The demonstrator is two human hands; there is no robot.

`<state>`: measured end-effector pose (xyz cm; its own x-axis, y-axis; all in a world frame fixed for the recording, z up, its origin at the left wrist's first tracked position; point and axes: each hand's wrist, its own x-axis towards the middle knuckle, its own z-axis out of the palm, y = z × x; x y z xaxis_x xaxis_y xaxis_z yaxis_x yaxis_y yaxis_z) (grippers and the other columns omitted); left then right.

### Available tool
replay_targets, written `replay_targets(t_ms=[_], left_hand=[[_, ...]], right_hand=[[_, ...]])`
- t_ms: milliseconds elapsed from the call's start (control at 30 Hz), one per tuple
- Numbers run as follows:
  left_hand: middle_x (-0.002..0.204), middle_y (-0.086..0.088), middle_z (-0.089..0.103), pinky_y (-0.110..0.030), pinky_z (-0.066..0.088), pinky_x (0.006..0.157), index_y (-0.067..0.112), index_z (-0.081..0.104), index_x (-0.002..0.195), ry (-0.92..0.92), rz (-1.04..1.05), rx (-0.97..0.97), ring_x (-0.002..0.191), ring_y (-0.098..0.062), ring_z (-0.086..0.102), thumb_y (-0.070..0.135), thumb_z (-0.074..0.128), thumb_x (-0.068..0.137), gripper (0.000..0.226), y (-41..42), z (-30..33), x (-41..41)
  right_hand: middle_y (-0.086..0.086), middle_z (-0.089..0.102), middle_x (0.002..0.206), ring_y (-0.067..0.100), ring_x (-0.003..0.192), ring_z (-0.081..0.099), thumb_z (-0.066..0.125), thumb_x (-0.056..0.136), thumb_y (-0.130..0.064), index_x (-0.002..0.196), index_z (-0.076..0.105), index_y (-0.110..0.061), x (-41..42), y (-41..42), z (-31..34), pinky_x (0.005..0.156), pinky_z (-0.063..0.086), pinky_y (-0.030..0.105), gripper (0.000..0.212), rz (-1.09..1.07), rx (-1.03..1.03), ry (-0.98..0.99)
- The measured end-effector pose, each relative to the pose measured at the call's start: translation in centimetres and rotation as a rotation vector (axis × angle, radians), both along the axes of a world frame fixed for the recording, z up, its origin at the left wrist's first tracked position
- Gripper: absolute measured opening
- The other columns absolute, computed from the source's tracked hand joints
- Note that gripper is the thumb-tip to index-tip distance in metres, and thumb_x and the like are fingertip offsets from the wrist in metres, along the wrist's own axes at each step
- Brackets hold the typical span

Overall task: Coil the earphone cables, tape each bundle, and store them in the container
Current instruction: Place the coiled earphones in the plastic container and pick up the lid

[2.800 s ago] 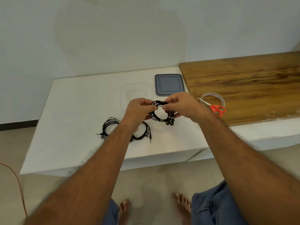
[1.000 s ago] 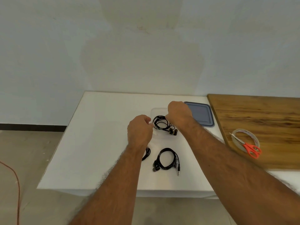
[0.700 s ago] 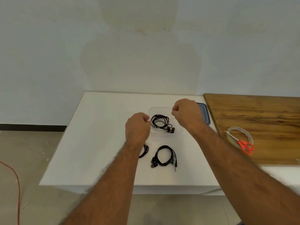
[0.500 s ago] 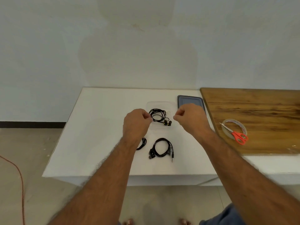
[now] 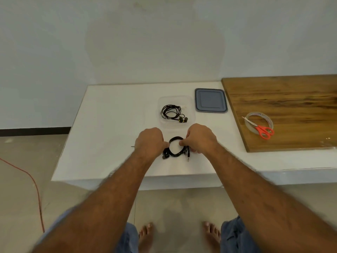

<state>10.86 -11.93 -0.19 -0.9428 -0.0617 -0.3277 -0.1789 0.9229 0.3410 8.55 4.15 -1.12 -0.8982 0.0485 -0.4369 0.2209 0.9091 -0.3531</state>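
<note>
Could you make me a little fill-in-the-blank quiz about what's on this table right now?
1. The clear container holds ____ coiled earphone bundle.
2. The scissors have ____ handles.
3. The scissors lie across a roll of ____.
4. Both the left hand and the right hand hold the black earphone coil on the ____ table.

Missing words: one; orange; tape; white

Desk [image 5: 113, 114]: smooth white surface, faint sheen. Board [image 5: 284, 106] at right edge: brown wood, visible grain, low gloss. Container [image 5: 162, 123]: clear plastic. Lid [image 5: 211, 100]: grey matt plastic. Earphone cables [image 5: 176, 153]: glossy black. Scissors [image 5: 263, 131]: orange plastic handles. Tape roll [image 5: 262, 115]: translucent.
</note>
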Motion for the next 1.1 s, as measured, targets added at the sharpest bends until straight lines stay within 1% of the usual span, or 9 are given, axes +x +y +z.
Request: replay_targets(t_ms=[133, 233, 367, 467, 567, 767, 900, 1000, 1100], left_hand=[[0.082, -0.005, 0.070, -0.027, 0.048, 0.061, 0.012, 0.068, 0.085, 0.016, -0.021, -0.088, 0.077, -0.023, 0.064, 0.039, 0.070, 0.081, 0.027, 1.4, -0.7, -0.3], [0.076, -0.005, 0.066, -0.027, 0.041, 0.056, 0.012, 0.064, 0.077, 0.015, -0.032, -0.109, 0.072, -0.022, 0.059, 0.028, 0.069, 0.079, 0.017, 2.1, -0.9, -0.5], [0.074, -0.005, 0.066, -0.024, 0.038, 0.052, 0.012, 0.062, 0.073, 0.002, -0.006, -0.057, 0.072, -0.022, 0.060, 0.021, 0.067, 0.076, 0.011, 2.2, -1.0, -0.7], [0.075, -0.004, 0.070, -0.027, 0.050, 0.058, 0.011, 0.071, 0.081, -0.005, 0.049, 0.016, 0.072, -0.021, 0.065, 0.026, 0.070, 0.076, 0.016, 1.9, -0.2, -0.6], [0.075, -0.004, 0.073, -0.031, 0.056, 0.067, 0.013, 0.074, 0.080, -0.011, 0.087, 0.104, 0.073, -0.021, 0.069, 0.030, 0.072, 0.077, 0.018, 1.5, 0.8, -0.5], [0.064, 0.013, 0.062, -0.022, 0.038, 0.054, 0.027, 0.065, 0.066, 0.107, 0.136, 0.237, 0.063, -0.007, 0.057, 0.035, 0.073, 0.078, 0.016, 0.9, 3.2, -0.8], [0.059, 0.011, 0.063, -0.023, 0.045, 0.055, 0.026, 0.065, 0.067, 0.219, 0.175, 0.326, 0.056, -0.007, 0.058, 0.034, 0.072, 0.077, 0.015, 0.8, 4.2, -2.2], [0.063, 0.011, 0.065, -0.026, 0.051, 0.061, 0.025, 0.070, 0.074, 0.288, 0.197, 0.352, 0.059, -0.010, 0.061, 0.035, 0.072, 0.078, 0.011, 0.9, 4.3, -3.8], [0.067, 0.014, 0.064, -0.024, 0.047, 0.062, 0.026, 0.071, 0.076, 0.353, 0.207, 0.352, 0.068, -0.010, 0.061, 0.035, 0.070, 0.080, 0.009, 1.2, 4.0, -5.4]], right_hand=[[0.003, 0.068, 0.085, 0.022, 0.079, 0.065, 0.076, 0.077, -0.035, 0.090, 0.066, -0.015, 0.1, -0.6, -0.5, 0.059, 0.047, 0.026, 0.026, -0.008, 0.046, 0.044], [0.002, 0.067, 0.086, 0.022, 0.078, 0.062, 0.072, 0.077, -0.023, 0.088, 0.065, -0.016, 0.0, -0.8, -0.9, 0.056, 0.041, 0.025, 0.014, -0.018, 0.049, 0.059], [0.004, 0.068, 0.079, 0.024, 0.075, 0.068, 0.068, 0.074, -0.018, 0.084, 0.067, -0.012, -0.1, -0.4, -1.2, 0.062, 0.055, 0.027, 0.011, -0.073, -0.034, 0.044], [0.007, 0.071, 0.072, 0.024, 0.065, 0.071, 0.072, 0.075, -0.019, 0.081, 0.069, -0.009, -0.4, 0.2, -0.5, 0.067, 0.063, 0.037, 0.012, -0.131, -0.147, 0.033], [0.007, 0.073, 0.066, 0.021, 0.058, 0.073, 0.074, 0.076, -0.018, 0.079, 0.072, -0.006, -0.4, 0.7, 1.0, 0.065, 0.063, 0.039, 0.012, -0.158, -0.230, 0.029], [0.007, 0.074, 0.068, 0.020, 0.063, 0.074, 0.075, 0.077, -0.016, 0.073, 0.071, -0.009, -0.6, 1.4, 3.9, 0.066, 0.063, 0.041, 0.009, -0.178, -0.341, 0.125], [0.006, 0.074, 0.069, 0.020, 0.064, 0.074, 0.076, 0.080, -0.019, 0.073, 0.071, -0.012, -2.0, 1.2, 5.1, 0.066, 0.063, 0.041, 0.012, -0.202, -0.368, 0.214], [0.006, 0.073, 0.067, 0.021, 0.063, 0.073, 0.074, 0.081, -0.019, 0.071, 0.070, -0.013, -3.6, 0.8, 5.4, 0.065, 0.063, 0.043, 0.013, -0.208, -0.345, 0.303], [0.003, 0.071, 0.066, 0.020, 0.066, 0.072, 0.073, 0.079, -0.018, 0.067, 0.069, -0.017, -5.2, 0.3, 5.3, 0.065, 0.062, 0.043, 0.013, -0.216, -0.319, 0.387]])
